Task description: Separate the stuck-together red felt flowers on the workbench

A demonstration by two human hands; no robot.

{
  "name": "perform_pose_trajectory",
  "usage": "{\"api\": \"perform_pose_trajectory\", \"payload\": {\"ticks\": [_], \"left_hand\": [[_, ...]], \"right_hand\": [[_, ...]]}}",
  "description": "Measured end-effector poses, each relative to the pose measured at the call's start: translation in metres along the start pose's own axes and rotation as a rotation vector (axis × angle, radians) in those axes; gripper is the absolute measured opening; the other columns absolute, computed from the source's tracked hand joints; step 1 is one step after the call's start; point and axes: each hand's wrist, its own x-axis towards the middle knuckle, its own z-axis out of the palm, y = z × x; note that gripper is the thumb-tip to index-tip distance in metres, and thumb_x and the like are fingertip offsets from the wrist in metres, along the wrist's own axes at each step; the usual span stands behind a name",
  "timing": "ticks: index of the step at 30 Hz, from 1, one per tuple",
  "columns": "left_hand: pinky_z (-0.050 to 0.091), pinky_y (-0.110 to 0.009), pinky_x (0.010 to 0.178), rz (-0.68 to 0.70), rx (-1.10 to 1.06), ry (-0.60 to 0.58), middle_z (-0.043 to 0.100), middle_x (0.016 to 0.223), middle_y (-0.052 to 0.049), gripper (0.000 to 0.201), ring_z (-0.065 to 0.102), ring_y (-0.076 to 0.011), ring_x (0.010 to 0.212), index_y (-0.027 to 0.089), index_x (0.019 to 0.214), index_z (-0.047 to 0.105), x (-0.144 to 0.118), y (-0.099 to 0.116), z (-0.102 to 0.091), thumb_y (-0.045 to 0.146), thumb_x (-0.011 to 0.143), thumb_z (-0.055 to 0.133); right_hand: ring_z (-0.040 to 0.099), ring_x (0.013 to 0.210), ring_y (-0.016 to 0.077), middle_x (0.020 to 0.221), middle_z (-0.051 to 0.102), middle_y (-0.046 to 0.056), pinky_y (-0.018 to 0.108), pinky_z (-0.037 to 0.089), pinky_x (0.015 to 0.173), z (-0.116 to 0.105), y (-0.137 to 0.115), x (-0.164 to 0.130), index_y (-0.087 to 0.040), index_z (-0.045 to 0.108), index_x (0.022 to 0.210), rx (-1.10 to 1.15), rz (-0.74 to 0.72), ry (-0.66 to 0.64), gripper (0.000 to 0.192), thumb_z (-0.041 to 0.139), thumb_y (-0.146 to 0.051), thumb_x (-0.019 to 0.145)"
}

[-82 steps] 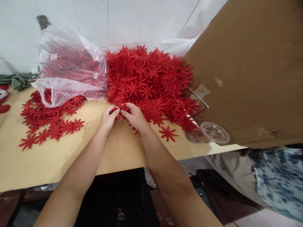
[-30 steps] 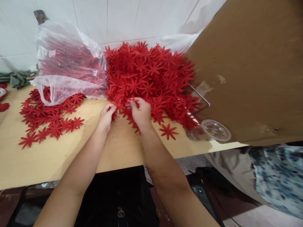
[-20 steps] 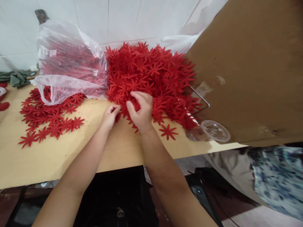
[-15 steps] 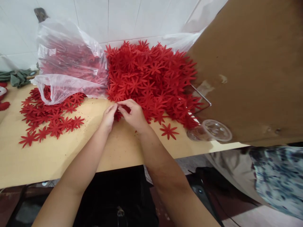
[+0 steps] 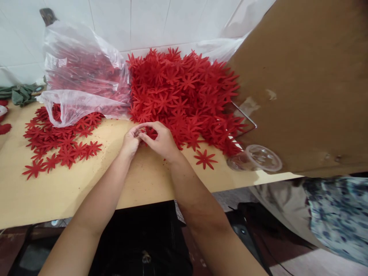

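Observation:
My left hand [image 5: 130, 142] and my right hand [image 5: 162, 141] meet at the front edge of a big pile of red eight-petalled flower cutouts [image 5: 181, 88]. The fingers of both hands are curled, and their tips come together in a pinch. Whatever lies between the tips is too small or hidden to name. Red shows through the gap under my right index finger, but I cannot tell whether it belongs to the pile behind. One single red flower cutout [image 5: 205, 159] lies flat on the table to the right of my right forearm.
On the left, a clear plastic bag [image 5: 83, 73] holds more red cutouts, with a loose heap of flower cutouts [image 5: 64, 147] before it. A brown board [image 5: 301, 88] stands at right, beside a clear plastic tub [image 5: 263, 158]. Patterned cloth [image 5: 339, 214] shows beyond the table [image 5: 138, 191].
My left fingers have curled in more and overlap my right fingertips. The hands stay in nearly the same place, and the piles have not moved.

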Motion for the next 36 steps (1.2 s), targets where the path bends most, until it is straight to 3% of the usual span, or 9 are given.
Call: {"api": "perform_pose_trajectory", "payload": {"ticks": [7, 16, 23, 29, 36], "left_hand": [[0.041, -0.019, 0.064, 0.096, 0.083, 0.071, 0.054, 0.057, 0.005, 0.021, 0.049, -0.0040, 0.054, 0.014, 0.082, 0.060, 0.003, 0.005, 0.000, 0.003, 0.064, 0.057], [0.039, -0.018, 0.059, 0.171, 0.147, 0.117, 0.052, 0.058, 0.006, 0.016, 0.047, -0.0032, 0.052, 0.014, 0.076, 0.057, -0.001, 0.010, 0.004, 0.005, 0.063, 0.060], [0.037, -0.019, 0.057, 0.238, 0.284, 0.198, 0.053, 0.062, 0.003, 0.013, 0.045, -0.0048, 0.055, 0.015, 0.078, 0.060, -0.002, 0.008, 0.004, 0.020, 0.067, 0.064], [0.039, -0.018, 0.061, 0.174, 0.178, 0.046, 0.060, 0.080, 0.000, 0.025, 0.051, -0.0061, 0.067, 0.017, 0.089, 0.060, -0.005, 0.013, 0.001, 0.029, 0.067, 0.065], [0.039, -0.019, 0.061, 0.106, 0.154, -0.036, 0.060, 0.070, 0.002, 0.024, 0.051, -0.0050, 0.061, 0.015, 0.080, 0.059, -0.004, 0.006, 0.003, 0.024, 0.060, 0.070]], "right_hand": [[0.059, 0.082, 0.0139, 0.091, 0.060, 0.005, 0.033, 0.051, 0.078, 0.003, 0.013, 0.000, -0.019, 0.053, 0.108, 0.262, 0.200, -0.036, 0.039, 0.060, -0.024, 0.070], [0.060, 0.085, 0.0152, 0.097, 0.063, 0.008, 0.034, 0.049, 0.081, 0.012, 0.019, 0.001, -0.016, 0.056, 0.101, 0.371, 0.299, -0.011, 0.037, 0.061, -0.022, 0.065], [0.051, 0.056, 0.0084, 0.066, 0.057, -0.002, 0.025, 0.046, 0.058, 0.009, 0.019, 0.004, -0.019, 0.055, 0.084, 0.419, 0.345, 0.078, 0.016, 0.055, -0.020, 0.068], [0.052, 0.057, 0.0098, 0.066, 0.058, -0.001, 0.025, 0.044, 0.054, 0.005, 0.016, 0.007, -0.020, 0.051, 0.072, 0.451, 0.384, 0.143, 0.013, 0.060, -0.027, 0.066], [0.049, 0.056, 0.0086, 0.062, 0.053, -0.003, 0.025, 0.043, 0.057, 0.003, 0.013, 0.008, -0.019, 0.051, 0.069, 0.397, 0.397, 0.199, 0.018, 0.058, -0.036, 0.070]]}}
